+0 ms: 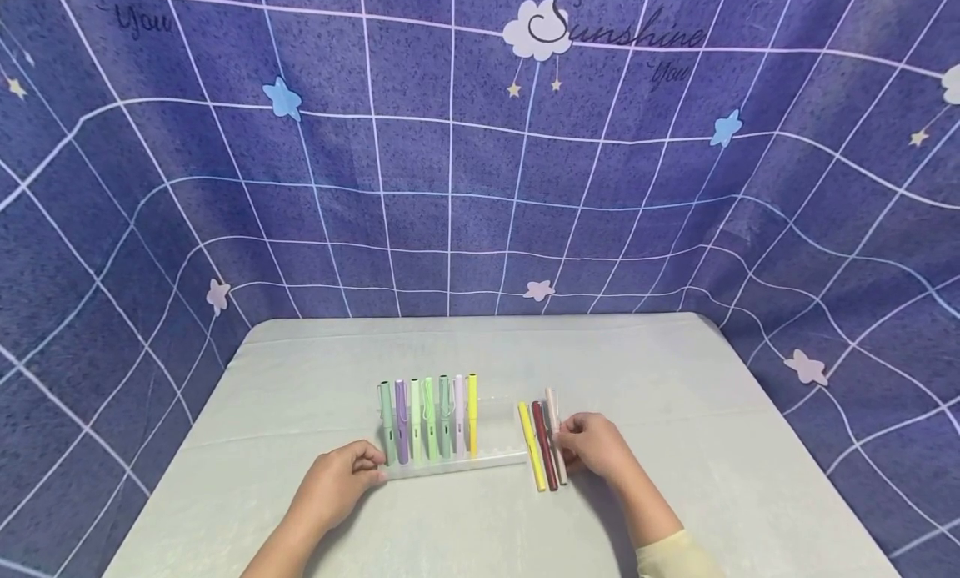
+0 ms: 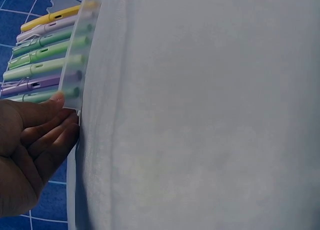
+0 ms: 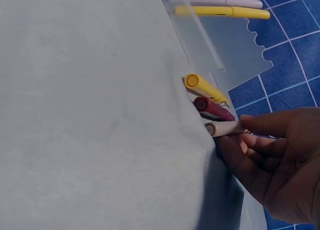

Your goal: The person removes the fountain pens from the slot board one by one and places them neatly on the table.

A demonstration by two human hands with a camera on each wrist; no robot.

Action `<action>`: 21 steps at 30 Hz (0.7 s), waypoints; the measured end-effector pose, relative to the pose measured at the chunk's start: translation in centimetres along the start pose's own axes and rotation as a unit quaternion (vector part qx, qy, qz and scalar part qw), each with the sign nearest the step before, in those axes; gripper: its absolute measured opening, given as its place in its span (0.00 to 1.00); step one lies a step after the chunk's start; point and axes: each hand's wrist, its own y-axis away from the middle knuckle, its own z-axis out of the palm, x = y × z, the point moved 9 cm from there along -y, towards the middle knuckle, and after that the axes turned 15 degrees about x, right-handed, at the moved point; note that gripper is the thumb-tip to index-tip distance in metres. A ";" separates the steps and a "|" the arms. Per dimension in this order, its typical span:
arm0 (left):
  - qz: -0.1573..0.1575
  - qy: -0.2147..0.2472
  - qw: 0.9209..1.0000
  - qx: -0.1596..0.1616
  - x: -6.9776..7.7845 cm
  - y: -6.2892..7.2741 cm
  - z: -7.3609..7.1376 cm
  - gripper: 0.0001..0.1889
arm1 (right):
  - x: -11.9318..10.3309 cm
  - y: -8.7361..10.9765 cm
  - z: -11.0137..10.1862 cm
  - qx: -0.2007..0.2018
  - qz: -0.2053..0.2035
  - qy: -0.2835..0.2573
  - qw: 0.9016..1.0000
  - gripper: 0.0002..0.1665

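Note:
A clear pen stand rests on the table, holding several capped pens side by side: green, purple and lilac ones, with a yellow pen at the right of the row. My left hand grips the stand's left front corner, the thumb on the front ledge. To the right of the stand lie a yellow pen and a dark red pen. Beside them is a pale pink pen, pinched by my right hand between thumb and fingers. Its lower end is close to the table in the right wrist view.
Scalloped notches line the clear back panel of the stand, and its right part bears no pens. A pale cloth covers the table. Behind and on both sides hangs a blue gridded curtain with stars and clouds.

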 end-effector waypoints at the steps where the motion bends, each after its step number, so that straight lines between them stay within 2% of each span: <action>1: 0.000 0.000 1.000 0.000 0.0 0.0 0.0 0.07 | 0.1 0.1 0.1 -0.005 0.002 0.004 1.000 0.07; 9: 0.001 -0.004 1.000 0.000 0.1 0.1 0.0 0.07 | 0.3 0.6 0.3 0.005 -0.024 0.057 0.998 0.08; 21: 0.005 -0.003 1.000 -0.002 0.1 -0.1 0.0 0.08 | 0.2 0.7 0.0 0.036 -0.036 0.079 0.996 0.11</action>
